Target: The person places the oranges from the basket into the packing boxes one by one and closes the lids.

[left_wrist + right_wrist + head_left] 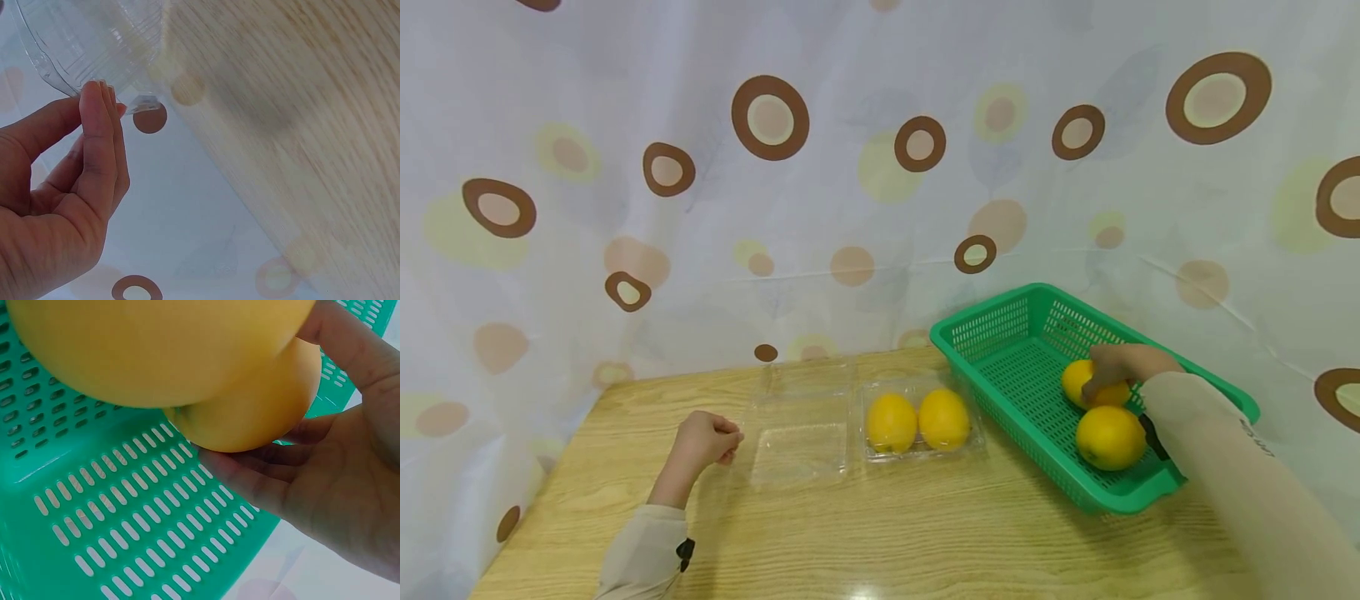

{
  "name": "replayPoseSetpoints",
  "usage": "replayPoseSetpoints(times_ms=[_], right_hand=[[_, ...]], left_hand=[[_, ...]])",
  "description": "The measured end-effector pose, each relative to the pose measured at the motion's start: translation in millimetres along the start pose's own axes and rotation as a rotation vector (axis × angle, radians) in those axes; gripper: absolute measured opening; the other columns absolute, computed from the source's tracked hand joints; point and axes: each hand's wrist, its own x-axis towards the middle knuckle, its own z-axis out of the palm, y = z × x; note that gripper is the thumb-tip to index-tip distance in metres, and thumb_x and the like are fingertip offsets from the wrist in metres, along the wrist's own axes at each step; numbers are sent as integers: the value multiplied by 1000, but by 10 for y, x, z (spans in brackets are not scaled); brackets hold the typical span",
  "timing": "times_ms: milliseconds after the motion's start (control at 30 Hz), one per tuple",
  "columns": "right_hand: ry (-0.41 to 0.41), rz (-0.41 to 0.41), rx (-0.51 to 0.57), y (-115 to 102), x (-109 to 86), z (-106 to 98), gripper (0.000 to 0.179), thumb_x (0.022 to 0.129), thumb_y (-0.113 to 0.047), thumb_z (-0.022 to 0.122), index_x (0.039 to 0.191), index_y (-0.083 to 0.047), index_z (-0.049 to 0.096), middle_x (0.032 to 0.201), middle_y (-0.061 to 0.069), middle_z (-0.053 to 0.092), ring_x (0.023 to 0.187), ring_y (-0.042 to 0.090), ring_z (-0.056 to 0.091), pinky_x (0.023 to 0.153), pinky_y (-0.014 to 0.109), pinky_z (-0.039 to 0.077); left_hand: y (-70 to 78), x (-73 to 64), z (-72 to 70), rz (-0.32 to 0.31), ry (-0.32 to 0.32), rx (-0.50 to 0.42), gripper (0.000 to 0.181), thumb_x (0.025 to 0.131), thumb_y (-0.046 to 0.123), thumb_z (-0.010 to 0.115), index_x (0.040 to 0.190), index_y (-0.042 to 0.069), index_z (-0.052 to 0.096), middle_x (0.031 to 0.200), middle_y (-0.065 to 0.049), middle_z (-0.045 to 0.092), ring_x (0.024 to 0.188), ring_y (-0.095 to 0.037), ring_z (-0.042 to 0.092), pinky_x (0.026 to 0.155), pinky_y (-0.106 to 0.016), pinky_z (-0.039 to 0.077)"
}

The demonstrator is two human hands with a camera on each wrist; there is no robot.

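On the far left, a thin, see-through plastic tray (801, 450) is held by its left edge in the left hand (702, 439). It is pinched there, with the thumb on one side and the fingers kept close together on the other. Next to it, on the same light brown wooden table (850, 533), a clear plastic box (922, 456) is seen. Two round yellow fruits are set side by side in it, a left one (892, 423) and a right one (944, 420). It cannot be told if the tray and the box are joined.

On the right, a long green plastic basket full of little holes (1015, 358) is placed at a slant. In it, a yellow fruit at the back (1077, 382) is gripped by the right hand (1126, 364), with thumb and fingers curled around it. Just in front, another big yellow fruit (1110, 438) is seen in the basket. It cannot be told if those two are touching.
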Motion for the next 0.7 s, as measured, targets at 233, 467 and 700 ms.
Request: replayPoseSetpoints(times_ms=[233,467,700], right_hand=[[29,-36,-13,-8,-28,-57,46,82,-27,70,100,9,48,86,13,49,78,25,47,74,41,49],[62,-59,-16,7,-54,-113,51,84,-28,69,104,13,46,88,14,48,79,26,45,72,39,44],[93,-70,-37,-8,-59,-137,51,83,-29,69,101,12,45,88,15,46,81,28,44,74,40,43]], left_hand=[[-6,-12,-8,1,4,0,17,90,0,63,96,-15,66,77,-20,67,56,-14,62,57,-33,56],[-5,-22,-12,3,10,4,16,90,0,63,95,-15,66,75,-19,67,55,-13,61,57,-34,56],[1,-33,-11,-1,6,1,16,90,-1,62,96,-16,66,75,-20,67,55,-13,61,57,-33,56]])
